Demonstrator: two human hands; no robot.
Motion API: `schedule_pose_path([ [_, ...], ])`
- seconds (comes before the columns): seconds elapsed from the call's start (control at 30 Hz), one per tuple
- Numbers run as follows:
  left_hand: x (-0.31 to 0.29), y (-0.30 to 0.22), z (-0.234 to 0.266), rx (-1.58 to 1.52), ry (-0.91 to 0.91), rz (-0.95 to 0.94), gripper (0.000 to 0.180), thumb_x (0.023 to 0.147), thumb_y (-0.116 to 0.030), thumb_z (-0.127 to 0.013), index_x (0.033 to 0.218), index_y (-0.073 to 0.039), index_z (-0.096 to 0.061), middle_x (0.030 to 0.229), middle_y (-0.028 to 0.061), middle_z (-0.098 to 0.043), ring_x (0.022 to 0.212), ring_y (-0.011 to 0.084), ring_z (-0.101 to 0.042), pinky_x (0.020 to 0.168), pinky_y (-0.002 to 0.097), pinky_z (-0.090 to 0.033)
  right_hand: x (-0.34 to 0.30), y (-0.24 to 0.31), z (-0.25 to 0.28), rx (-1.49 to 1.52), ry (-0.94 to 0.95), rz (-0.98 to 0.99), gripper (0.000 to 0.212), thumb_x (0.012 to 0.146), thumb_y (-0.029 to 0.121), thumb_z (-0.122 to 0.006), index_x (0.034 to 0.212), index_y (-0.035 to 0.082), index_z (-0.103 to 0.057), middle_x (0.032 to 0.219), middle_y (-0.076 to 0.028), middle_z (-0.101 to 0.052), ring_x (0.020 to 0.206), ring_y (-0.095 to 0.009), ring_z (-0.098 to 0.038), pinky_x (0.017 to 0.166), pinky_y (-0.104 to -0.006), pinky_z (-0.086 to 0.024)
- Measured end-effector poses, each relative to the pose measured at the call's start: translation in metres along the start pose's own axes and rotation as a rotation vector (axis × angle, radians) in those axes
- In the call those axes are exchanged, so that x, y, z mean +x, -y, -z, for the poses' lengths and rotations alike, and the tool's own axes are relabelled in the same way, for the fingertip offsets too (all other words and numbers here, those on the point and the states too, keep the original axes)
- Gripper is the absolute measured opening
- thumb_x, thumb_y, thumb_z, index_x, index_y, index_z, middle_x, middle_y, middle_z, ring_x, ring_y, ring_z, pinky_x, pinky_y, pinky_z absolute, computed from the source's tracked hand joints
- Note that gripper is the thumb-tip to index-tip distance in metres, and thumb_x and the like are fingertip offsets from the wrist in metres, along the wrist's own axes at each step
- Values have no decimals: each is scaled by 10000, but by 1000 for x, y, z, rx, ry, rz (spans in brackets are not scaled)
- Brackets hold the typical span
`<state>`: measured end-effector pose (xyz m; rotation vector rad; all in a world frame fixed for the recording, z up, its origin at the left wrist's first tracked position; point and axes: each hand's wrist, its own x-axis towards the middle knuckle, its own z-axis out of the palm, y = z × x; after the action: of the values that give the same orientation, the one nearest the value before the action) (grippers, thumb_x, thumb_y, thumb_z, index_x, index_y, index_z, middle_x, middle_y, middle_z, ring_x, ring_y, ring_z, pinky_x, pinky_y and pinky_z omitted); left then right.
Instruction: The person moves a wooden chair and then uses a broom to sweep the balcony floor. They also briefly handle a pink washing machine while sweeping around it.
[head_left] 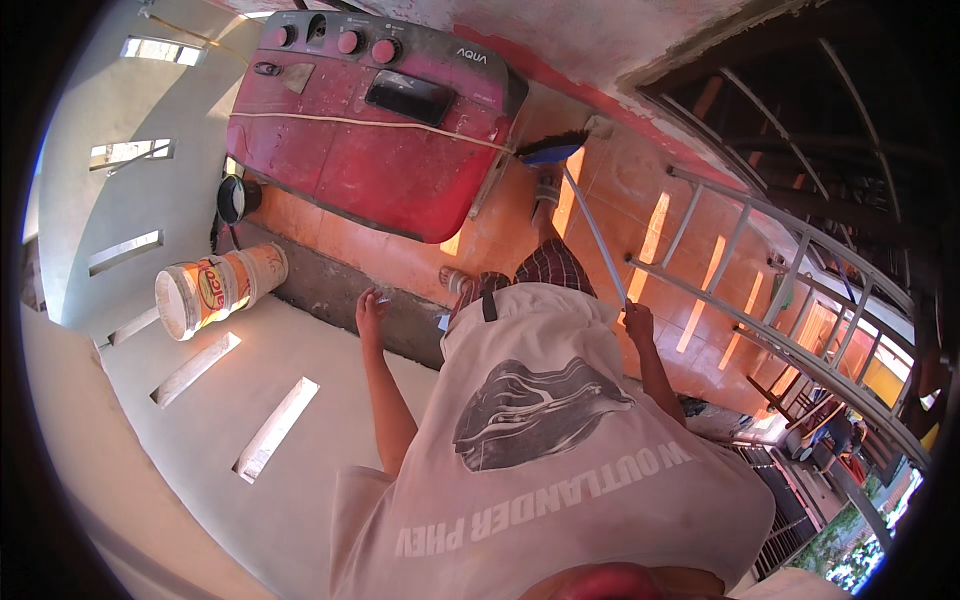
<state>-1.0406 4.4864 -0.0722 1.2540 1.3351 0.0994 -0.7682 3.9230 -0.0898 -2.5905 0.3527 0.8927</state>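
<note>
My right hand (638,318) is closed around the upper end of a broom's pale handle (600,235). The handle slants away to the blue broom head (553,150), whose dark bristles are beside the red washing machine (370,150), near my foot (547,190). Out to the left, my left hand (370,310) is raised with its fingers bent together. A small whitish thing shows at those fingertips, too small to name. My light shirt and dark checked shorts lie between the two arms.
A white paint bucket (262,275) is by the pale slotted wall (200,420), with a black pail (238,200) beyond it. A cord (370,120) crosses the washing machine. On the right, a metal ladder (735,235) stretches over the orange tiled floor (600,180).
</note>
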Motion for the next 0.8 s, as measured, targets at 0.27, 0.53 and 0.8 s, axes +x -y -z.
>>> schedule_pose_path([
  [0.27,-37,-50,-186,-33,-65,56,478,1056,-400,-450,1405,-75,-488,1304,97,-603,990,204,-660,835,341,-506,151,164,154,-488,-123,352,316,1000,330,-526,995,49,-671,798,-208,-699,795,-405,-691,725,-496,-545],
  [0.53,-91,-9,-237,25,55,194,378,1046,-273,-470,1335,-43,-552,1100,86,-663,933,181,-656,774,303,-515,295,333,174,-383,36,694,333,971,351,-559,995,47,-694,909,-231,-703,888,-427,-678,783,-528,-523],
  [0.8,-199,7,-275,72,-125,500,372,1028,-267,-458,1296,-42,-583,1112,81,-666,916,186,-631,770,345,-523,395,532,49,-299,243,811,325,919,306,-597,1129,61,-636,1080,-213,-699,1034,-401,-662,883,-495,-517],
])
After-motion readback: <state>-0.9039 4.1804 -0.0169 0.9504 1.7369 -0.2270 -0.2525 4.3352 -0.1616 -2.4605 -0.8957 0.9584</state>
